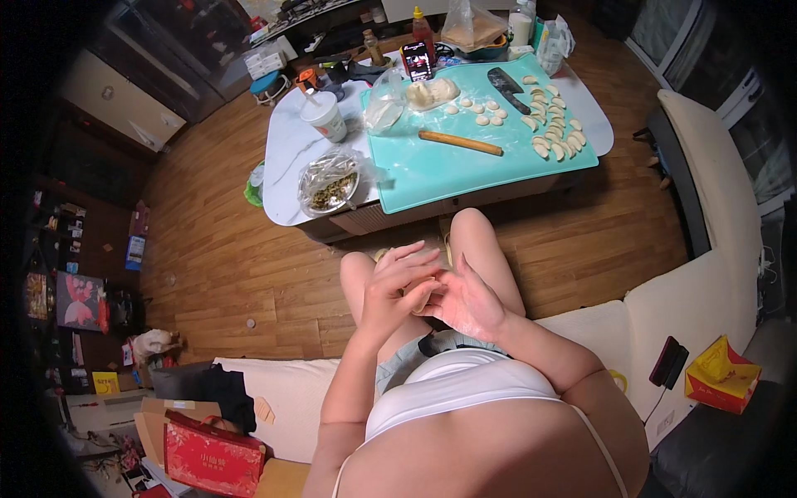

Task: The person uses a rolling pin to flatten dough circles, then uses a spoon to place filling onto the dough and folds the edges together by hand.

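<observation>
My left hand point(405, 280) and my right hand point(467, 299) meet above my lap, fingers spread and partly overlapping; flour dusts the right palm, and nothing shows in either. On the table in front lies a turquoise mat point(423, 180) with a wooden rolling pin point(461, 142). Behind the pin are a lump of dough point(433, 93) and several small dough pieces point(479, 109). Folded dumplings point(554, 127) lie in rows at the mat's right, beside a dark cleaver point(507, 90). A bowl of chopped filling point(334, 190), partly covered by clear plastic, stands at the table's near left corner.
A lidded plastic cup point(324, 116) stands on the table's left. Along the back are a lit phone point(417, 61), a squeeze bottle point(422, 31) and a bag on a container point(473, 28). A cream sofa point(585, 327) surrounds me, with a red box point(215, 457) at the lower left.
</observation>
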Demonstrator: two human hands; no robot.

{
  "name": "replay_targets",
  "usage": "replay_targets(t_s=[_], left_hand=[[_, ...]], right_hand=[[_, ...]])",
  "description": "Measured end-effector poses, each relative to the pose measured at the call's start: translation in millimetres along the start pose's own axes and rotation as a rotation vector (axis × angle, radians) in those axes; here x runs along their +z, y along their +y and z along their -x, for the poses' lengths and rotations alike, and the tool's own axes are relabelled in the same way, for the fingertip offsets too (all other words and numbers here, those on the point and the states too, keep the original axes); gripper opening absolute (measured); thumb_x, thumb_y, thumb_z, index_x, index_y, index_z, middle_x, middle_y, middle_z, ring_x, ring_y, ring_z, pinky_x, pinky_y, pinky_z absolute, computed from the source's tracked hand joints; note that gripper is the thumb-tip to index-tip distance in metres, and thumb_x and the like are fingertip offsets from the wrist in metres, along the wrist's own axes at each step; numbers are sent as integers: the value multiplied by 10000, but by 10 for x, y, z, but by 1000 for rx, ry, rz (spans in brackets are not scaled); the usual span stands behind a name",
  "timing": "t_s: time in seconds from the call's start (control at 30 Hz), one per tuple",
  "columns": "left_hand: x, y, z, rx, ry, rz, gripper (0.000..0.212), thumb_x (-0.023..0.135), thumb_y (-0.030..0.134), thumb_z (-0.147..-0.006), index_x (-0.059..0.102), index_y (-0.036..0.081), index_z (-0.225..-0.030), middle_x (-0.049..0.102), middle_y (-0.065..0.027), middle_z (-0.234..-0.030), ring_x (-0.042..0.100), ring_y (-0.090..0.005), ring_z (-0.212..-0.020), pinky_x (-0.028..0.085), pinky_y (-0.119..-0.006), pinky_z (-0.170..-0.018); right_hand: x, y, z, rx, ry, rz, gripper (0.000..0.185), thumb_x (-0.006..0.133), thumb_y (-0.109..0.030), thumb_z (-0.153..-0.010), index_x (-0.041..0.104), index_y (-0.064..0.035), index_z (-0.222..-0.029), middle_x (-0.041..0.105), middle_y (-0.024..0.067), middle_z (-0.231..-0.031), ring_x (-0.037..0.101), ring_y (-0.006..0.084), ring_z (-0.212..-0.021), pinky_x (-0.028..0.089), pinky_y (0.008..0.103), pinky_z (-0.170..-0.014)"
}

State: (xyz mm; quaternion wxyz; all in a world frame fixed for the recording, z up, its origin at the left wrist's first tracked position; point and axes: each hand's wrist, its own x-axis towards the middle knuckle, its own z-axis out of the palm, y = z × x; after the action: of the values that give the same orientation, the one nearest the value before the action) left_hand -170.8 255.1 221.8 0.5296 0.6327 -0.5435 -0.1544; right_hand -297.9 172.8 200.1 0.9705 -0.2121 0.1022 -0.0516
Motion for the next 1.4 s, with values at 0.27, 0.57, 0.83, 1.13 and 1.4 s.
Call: replay_targets(t_s=[0.27, 0.57, 0.83, 1.13, 1.4], left_hand=[[-50, -54, -7, 72, -120, -198, 95, 676, 138, -730, 713, 117, -814, 686, -1, -857, 564, -232, -1052, 315, -497, -961], [31, -48, 54, -88, 11, 68, 105, 676, 97, -730, 707, 85, -830, 686, -19, -892, 567, -252, -1064, 315, -498, -975], [-36, -85, 68, 78, -117, -170, 86, 659, 95, -755, 703, 91, -829, 681, -15, -927, 577, -243, -1064, 269, -496, -1004], [-20, -125, 81, 72, -28, -151, 128, 665, 90, -725, 707, 118, -842, 672, -18, -976, 525, -275, -1133, 275, -487, -1008], [-69, -105, 61, 246, -127, -372, 128, 676, 133, -726, 703, 131, -850, 670, -13, -962, 515, -270, -1144, 297, -490, -989]], right_hand=[[-55, 19, -12, 9, -21, -25, 641, 210, -603, -899, 418, -76, -1198, 472, 62, -1150, 450, 157, -1060, 351, 340, -921], [-36, 7, 9, -4, 8, -10, 646, 217, -597, -901, 391, -70, -1232, 463, 78, -1180, 454, 169, -1063, 356, 348, -921], [-100, 69, -25, 2, -6, -3, 626, 218, -594, -903, 401, -85, -1218, 464, 71, -1176, 457, 168, -1067, 355, 346, -926], [-53, 37, -19, -34, 5, 1, 615, 240, -577, -909, 408, -61, -1199, 473, 80, -1159, 467, 173, -1073, 353, 352, -942], [-44, 46, -44, -42, 25, 25, 592, 239, -553, -921, 398, -55, -1200, 467, 86, -1180, 473, 180, -1088, 354, 360, -953]])
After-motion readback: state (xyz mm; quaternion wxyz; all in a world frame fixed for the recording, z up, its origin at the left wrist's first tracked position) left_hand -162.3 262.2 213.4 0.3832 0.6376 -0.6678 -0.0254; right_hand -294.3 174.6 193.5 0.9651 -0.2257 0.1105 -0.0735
